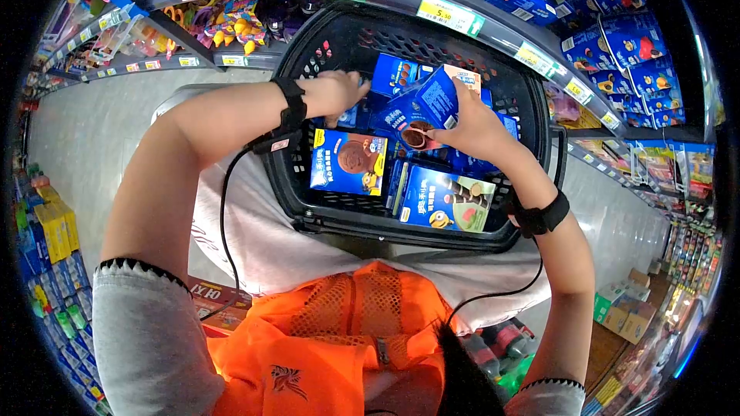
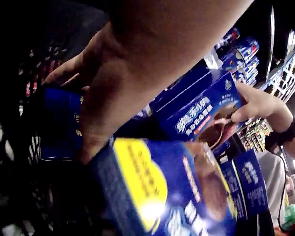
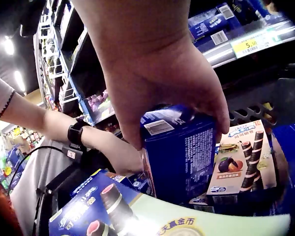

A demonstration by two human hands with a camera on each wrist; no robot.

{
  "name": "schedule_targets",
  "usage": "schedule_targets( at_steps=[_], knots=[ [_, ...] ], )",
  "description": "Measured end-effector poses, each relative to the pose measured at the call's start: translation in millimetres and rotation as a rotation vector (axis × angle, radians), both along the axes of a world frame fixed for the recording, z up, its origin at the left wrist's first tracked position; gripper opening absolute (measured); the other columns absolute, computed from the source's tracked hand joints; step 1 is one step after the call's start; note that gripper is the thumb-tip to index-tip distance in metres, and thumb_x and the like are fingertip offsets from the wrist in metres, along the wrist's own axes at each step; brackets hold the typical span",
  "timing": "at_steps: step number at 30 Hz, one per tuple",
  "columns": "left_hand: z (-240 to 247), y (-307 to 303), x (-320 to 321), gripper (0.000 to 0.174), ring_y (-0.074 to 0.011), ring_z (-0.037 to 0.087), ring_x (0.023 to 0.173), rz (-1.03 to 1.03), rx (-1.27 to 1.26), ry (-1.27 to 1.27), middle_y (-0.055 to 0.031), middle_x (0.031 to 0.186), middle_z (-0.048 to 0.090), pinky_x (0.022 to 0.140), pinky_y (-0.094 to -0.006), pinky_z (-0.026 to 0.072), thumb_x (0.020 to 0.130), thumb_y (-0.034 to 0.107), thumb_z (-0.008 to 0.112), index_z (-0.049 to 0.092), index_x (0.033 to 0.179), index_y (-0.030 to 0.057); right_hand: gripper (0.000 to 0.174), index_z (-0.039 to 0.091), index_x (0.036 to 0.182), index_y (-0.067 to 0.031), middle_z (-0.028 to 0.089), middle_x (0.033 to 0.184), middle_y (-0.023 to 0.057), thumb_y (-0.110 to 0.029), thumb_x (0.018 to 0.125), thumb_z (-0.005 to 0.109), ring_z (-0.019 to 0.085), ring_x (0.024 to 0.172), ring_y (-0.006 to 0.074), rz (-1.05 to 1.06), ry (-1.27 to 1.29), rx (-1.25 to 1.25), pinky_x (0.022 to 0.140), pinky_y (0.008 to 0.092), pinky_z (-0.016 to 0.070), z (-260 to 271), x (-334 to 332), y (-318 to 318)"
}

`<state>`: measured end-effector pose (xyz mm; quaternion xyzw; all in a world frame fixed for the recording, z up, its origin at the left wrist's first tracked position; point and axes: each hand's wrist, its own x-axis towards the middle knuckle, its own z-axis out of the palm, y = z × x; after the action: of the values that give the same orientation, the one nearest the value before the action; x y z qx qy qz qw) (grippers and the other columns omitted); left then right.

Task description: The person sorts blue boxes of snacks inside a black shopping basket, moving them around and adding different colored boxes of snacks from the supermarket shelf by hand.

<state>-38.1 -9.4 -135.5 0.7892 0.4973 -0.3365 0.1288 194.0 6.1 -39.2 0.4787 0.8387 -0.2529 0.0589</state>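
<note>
My right hand (image 1: 482,123) grips a blue biscuit box (image 1: 420,104) from above, thumb on one side and fingers on the other; it is tilted over the other boxes. In the left wrist view, my left hand (image 2: 101,78) holds a second blue box (image 2: 61,125) low at the basket's left side, fingers and thumb around it. Both hands are inside the black shopping basket (image 1: 289,208). Near them lie a blue biscuit box with a yellow corner (image 1: 348,162) and a blue-and-green wafer roll box (image 1: 447,199). A cream wafer roll box (image 3: 243,160) stands beside the right hand's box.
A shelf edge with price tags (image 1: 451,14) runs just beyond the basket. Blue packages (image 1: 632,46) fill the shelf at the right. Toy-like packs (image 1: 239,27) sit on the lower shelf at left. Bottles (image 1: 505,339) and cartons (image 1: 624,312) stand at lower right.
</note>
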Motion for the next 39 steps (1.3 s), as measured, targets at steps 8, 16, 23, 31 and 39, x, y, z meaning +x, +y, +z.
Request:
schedule_targets(
  at_steps=[8, 16, 23, 31, 39],
  knots=[
    [2, 19, -9, 0.118, -0.0322, 0.048, 0.105, 0.019, 0.192, -0.111, -0.0148, 0.116, 0.043, 0.081, -0.038, 0.0488, 0.047, 0.023, 0.085, 0.012, 0.139, 0.0083, 0.095, 0.026, 0.129, 0.0073, 0.044, 0.118, 0.0293, -0.032, 0.058, 0.075, 0.05, 0.106, 0.0395, 0.136, 0.022, 0.07, 0.089, 0.0397, 0.0431, 9, -13, -7],
    [3, 41, -35, 0.023, -0.0342, 0.061, 0.08, 0.064, 0.202, -0.444, -0.0177, 0.093, 0.061, 0.066, -0.0403, 0.0502, 0.064, 0.008, 0.063, 0.058, 0.086, 0.0021, 0.089, 0.028, 0.127, 0.0034, 0.047, 0.108, 0.0231, -0.034, 0.062, 0.075, 0.054, 0.093, 0.0389, 0.493, 0.198, 0.144, 0.078, 0.0419, 0.0464, -25, -64, -10],
    [-13, 68, -58, 0.013, -0.0306, 0.06, 0.058, 0.159, 0.059, -0.545, -0.0169, 0.062, 0.06, 0.053, -0.0389, 0.0459, 0.062, 0.015, 0.063, 0.063, 0.064, 0.0025, 0.091, 0.022, 0.131, 0.0003, 0.044, 0.113, 0.0244, -0.038, 0.066, 0.072, 0.051, 0.099, 0.0402, 0.5, 0.139, 0.041, 0.082, 0.0426, 0.0445, -31, -89, -2],
    [65, 78, -41, 0.048, -0.0268, 0.064, 0.065, 0.573, -0.216, -0.543, -0.0204, 0.088, 0.061, 0.057, -0.0351, 0.0542, 0.09, 0.036, 0.039, 0.057, 0.1, -0.0072, 0.094, 0.021, 0.13, 0.0015, 0.042, 0.115, 0.0259, -0.039, 0.063, 0.074, 0.049, 0.103, 0.0412, 0.438, 0.164, 0.116, 0.084, 0.0429, 0.0438, -40, -100, 3],
    [127, 10, -29, 0.021, -0.0281, 0.064, 0.066, 0.291, 0.017, -0.124, -0.0173, 0.075, 0.064, 0.061, -0.039, 0.0524, 0.075, 0.015, 0.055, 0.066, 0.078, -0.0034, 0.101, 0.022, 0.129, 0.0097, 0.039, 0.123, 0.0311, -0.047, 0.062, 0.072, 0.052, 0.102, 0.0406, 0.384, 0.089, -0.013, 0.085, 0.04, 0.0455, -49, -99, 13]
  ],
)
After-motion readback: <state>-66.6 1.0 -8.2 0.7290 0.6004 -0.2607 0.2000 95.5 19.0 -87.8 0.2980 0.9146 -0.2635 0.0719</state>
